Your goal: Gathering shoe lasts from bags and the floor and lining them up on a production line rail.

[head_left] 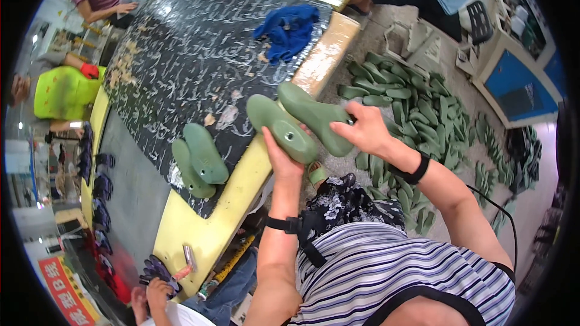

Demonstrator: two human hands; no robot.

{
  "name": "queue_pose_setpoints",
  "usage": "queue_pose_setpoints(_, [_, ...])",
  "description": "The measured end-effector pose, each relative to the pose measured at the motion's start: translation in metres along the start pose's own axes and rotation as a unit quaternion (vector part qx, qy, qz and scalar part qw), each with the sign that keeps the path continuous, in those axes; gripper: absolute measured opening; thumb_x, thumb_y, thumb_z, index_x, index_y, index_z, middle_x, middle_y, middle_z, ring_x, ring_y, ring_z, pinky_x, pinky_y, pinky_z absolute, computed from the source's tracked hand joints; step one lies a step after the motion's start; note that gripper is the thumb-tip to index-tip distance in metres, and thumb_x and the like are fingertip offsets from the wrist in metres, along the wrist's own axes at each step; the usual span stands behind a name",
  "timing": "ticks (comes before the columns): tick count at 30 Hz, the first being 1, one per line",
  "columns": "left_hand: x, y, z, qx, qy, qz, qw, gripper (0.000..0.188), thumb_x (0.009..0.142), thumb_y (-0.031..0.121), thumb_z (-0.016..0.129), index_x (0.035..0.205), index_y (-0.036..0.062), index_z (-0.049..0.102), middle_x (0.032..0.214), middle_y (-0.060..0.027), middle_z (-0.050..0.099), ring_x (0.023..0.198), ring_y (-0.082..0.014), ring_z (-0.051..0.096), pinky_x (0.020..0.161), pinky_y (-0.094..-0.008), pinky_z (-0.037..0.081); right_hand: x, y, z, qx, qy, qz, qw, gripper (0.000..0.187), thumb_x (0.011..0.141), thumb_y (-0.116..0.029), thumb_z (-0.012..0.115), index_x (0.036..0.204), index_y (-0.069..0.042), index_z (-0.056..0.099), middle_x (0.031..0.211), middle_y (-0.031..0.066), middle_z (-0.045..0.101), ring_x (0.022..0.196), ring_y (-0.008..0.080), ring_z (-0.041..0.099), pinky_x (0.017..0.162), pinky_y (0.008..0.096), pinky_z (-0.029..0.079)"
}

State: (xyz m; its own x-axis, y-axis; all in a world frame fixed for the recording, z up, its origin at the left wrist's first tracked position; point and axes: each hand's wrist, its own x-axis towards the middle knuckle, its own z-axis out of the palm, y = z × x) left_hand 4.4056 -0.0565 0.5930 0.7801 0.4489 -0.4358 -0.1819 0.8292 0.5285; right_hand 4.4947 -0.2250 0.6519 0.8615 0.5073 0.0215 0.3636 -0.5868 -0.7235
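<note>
In my left hand (283,154) is a green shoe last (269,118), its rounded end pointing up and away, with a small hole near the lower end. My right hand (367,130) grips a second green shoe last (308,108) by its heel end, with the fingers closed round it. The two lasts are side by side over the yellow table edge, close together or touching. Two more green lasts, one (206,154) overlapping the other (188,172), lie on the worn black mat (175,54) to the left.
A big heap of green lasts (423,108) covers the floor to my right. On the mat's far side lies a blue cloth (290,30). A metal-headed tool (188,259) rests on the yellow edge (241,175), near another person's hands (154,296). Other people stand around the table.
</note>
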Motion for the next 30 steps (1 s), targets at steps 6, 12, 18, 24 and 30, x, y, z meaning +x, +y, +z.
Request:
queue_pose_setpoints(6, [0.026,0.091,-0.061,0.030,0.039,-0.022,0.999,0.052,0.094,0.046,0.036,0.118,0.0008,0.045,0.107,-0.0197,0.058,0.096,-0.0329,0.058,0.088,-0.0490,0.046,0.099,-0.085,0.108,-0.095,-0.096,-0.119,0.984,0.041,0.071,-0.037,0.067,0.079,0.001,0.054,0.069,0.0210,0.062,0.067,0.0387,0.062,0.062,0.0454,0.049])
queue_pose_setpoints(12, [-0.043,0.155,-0.076,0.464,0.154,0.184,0.853,0.017,0.085,0.014,0.061,0.081,-0.0024,0.060,0.072,-0.0070,0.063,0.064,-0.0140,0.060,0.061,-0.0249,0.048,0.136,-0.109,0.153,-0.127,-0.200,-0.200,0.951,0.044,0.078,-0.041,0.062,0.088,0.001,0.053,0.076,0.0221,0.063,0.074,0.0389,0.062,0.066,0.0458,0.049])
queue_pose_setpoints(18, [-0.028,0.207,-0.134,0.714,0.372,0.350,0.479,0.032,0.075,0.015,0.066,0.100,-0.0017,0.056,0.106,-0.0209,0.054,0.097,-0.0364,0.052,0.084,-0.0418,0.041,0.202,-0.178,0.197,-0.069,-0.255,-0.286,0.921,0.041,0.078,-0.037,0.062,0.089,0.003,0.056,0.088,0.0240,0.062,0.085,0.0386,0.060,0.075,0.0450,0.048])
queue_pose_setpoints(24, [0.001,0.192,-0.138,0.686,0.386,0.234,0.571,0.052,0.077,0.016,0.063,0.124,0.0066,0.042,0.119,-0.0224,0.048,0.104,-0.0420,0.051,0.085,-0.0471,0.043,0.251,-0.229,0.330,-0.239,-0.497,-0.410,0.726,0.064,0.070,-0.046,0.070,0.108,0.004,0.058,0.105,0.0209,0.062,0.101,0.0355,0.058,0.082,0.0436,0.048])
queue_pose_setpoints(30, [-0.010,0.191,-0.138,0.648,0.437,0.235,0.578,0.052,0.077,0.015,0.065,0.123,0.0054,0.043,0.116,-0.0224,0.050,0.101,-0.0423,0.053,0.083,-0.0476,0.044,0.246,-0.275,0.327,-0.272,-0.719,-0.263,0.583,0.076,0.074,-0.049,0.069,0.123,0.004,0.045,0.119,0.0147,0.053,0.099,0.0277,0.058,0.070,0.0345,0.056])
